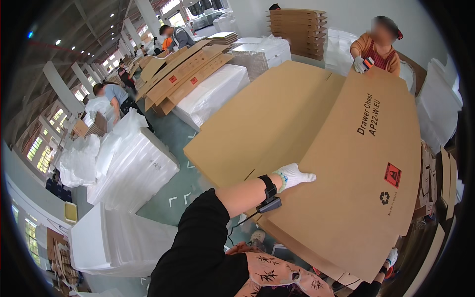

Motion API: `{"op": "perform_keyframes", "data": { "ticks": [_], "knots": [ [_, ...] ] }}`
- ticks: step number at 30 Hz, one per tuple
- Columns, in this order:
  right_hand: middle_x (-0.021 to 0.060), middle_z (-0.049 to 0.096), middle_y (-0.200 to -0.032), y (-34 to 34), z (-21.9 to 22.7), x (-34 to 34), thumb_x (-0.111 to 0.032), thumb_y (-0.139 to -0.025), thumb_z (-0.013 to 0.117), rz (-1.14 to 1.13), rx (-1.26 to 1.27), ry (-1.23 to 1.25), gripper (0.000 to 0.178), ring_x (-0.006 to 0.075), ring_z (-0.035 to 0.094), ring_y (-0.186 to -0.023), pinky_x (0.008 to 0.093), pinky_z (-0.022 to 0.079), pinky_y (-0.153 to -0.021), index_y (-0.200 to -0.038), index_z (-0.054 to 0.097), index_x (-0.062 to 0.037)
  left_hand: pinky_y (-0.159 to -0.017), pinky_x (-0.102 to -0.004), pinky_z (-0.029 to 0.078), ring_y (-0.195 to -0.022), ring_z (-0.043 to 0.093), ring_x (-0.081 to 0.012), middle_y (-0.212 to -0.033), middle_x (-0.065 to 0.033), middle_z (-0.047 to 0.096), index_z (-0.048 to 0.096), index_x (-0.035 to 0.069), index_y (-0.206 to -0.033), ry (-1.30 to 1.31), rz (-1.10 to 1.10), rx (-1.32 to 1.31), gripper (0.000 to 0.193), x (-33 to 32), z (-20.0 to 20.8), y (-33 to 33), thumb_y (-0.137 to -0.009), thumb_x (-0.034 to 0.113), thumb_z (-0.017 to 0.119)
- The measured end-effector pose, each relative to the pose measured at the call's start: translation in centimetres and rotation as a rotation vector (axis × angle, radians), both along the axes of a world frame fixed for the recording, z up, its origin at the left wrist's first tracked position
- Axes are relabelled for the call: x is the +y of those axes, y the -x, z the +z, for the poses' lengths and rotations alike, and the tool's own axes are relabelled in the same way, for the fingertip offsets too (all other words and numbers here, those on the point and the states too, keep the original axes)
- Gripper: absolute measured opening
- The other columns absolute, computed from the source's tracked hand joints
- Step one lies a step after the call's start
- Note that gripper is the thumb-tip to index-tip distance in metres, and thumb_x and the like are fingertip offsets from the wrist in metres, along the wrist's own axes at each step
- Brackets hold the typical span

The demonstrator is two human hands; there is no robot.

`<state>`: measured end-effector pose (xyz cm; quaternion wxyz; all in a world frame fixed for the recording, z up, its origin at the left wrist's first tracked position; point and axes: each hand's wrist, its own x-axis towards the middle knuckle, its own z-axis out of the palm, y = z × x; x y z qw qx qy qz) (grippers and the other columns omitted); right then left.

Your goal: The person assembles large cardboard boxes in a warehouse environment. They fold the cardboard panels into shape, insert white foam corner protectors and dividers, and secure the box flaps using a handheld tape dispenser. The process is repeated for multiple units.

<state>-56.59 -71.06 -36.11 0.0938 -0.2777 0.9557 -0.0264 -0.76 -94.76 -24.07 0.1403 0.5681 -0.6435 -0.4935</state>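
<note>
A large brown cardboard carton (346,198) lies in front of me, its long panel printed with dark lettering, a red label and a recycling mark. A second wide cardboard panel (267,114) slopes away to the left of a crease. My left hand (295,175), in a white knit glove, rests on the cardboard by the near end of that crease, one digit stretched to the right. At the carton's lower right edge is my right hand (392,257), also gloved; its fingers are mostly hidden. Something red (390,272) shows beside that wrist, too small to name.
Across the carton, a co-worker (378,47) touches its far end, holding an orange-and-black tool (367,63). White wrapped stacks (138,168) stand on the left, more flat cartons (183,74) lie farther back, and a cardboard stack (297,32) stands by the wall. Other people work behind.
</note>
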Motion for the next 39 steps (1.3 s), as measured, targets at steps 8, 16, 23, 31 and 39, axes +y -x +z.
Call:
{"op": "perform_keyframes", "data": {
  "ticks": [8,16,23,31,39],
  "knots": [
    [0.0278,0.064,-0.096,4.2,7.5,1.6,-0.027,-0.07,0.076,0.391,0.226,0.13,0.049,0.0462,0.061,-0.093,0.0504,0.051,-0.082,-0.101,0.058,0.0057,-0.097,-0.0347,0.047,-0.111,0.061,-0.0236,-0.124,-0.0128,0.066,0.059,0.003,-0.131,-0.062,0.048,-0.145,0.062,0.1,2.4,0.8,-0.088,0.046,0.07],
    [0.0112,0.058,-0.132,-6.6,10.4,2.3,-0.005,-0.085,0.066,0.367,-1.04,0.901,0.052,0.0267,0.054,-0.123,0.035,0.042,-0.102,-0.134,0.048,-0.0013,-0.098,-0.0346,0.047,-0.114,0.061,-0.0245,-0.126,-0.0147,0.065,0.058,0.0,-0.132,-0.081,0.058,-0.067,0.069,0.9,2.0,-0.6,-0.087,0.051,0.071],
    [0.0106,0.039,-0.153,-11.5,7.5,1.1,-0.031,-0.104,0.044,0.258,-0.776,1.018,0.049,0.0184,0.039,-0.138,0.0352,0.033,-0.112,-0.145,0.041,-0.0041,-0.092,-0.0356,0.05,-0.109,0.064,-0.0248,-0.124,-0.0177,0.065,0.058,-0.006,-0.127,-0.14,0.086,-0.143,0.08,0.4,6.2,1.0,-0.082,0.058,0.073],
    [0.0161,0.036,-0.156,-13.7,7.7,2.3,-0.053,-0.094,0.054,0.375,-1.09,1.142,0.08,0.0275,0.032,-0.145,0.0379,0.024,-0.119,-0.152,0.032,-0.0021,-0.094,-0.0376,0.053,-0.113,0.062,-0.0268,-0.129,-0.0186,0.06,0.046,-0.009,-0.135,-0.263,0.225,0.121,0.067,0.9,4.3,-3.0,-0.095,0.041,0.065],
    [0.0208,0.033,-0.154,-14.5,3.3,0.5,-0.047,-0.085,0.069,0.251,-0.648,0.965,0.089,0.0373,0.043,-0.136,0.0426,0.038,-0.111,-0.153,0.027,-0.0077,-0.101,-0.0424,0.048,-0.125,0.055,-0.0313,-0.137,-0.0211,0.054,0.04,-0.007,-0.142,-0.202,0.041,-0.087,0.07,-1.2,4.0,-0.9,-0.1,0.048,0.052]
  ]
}}
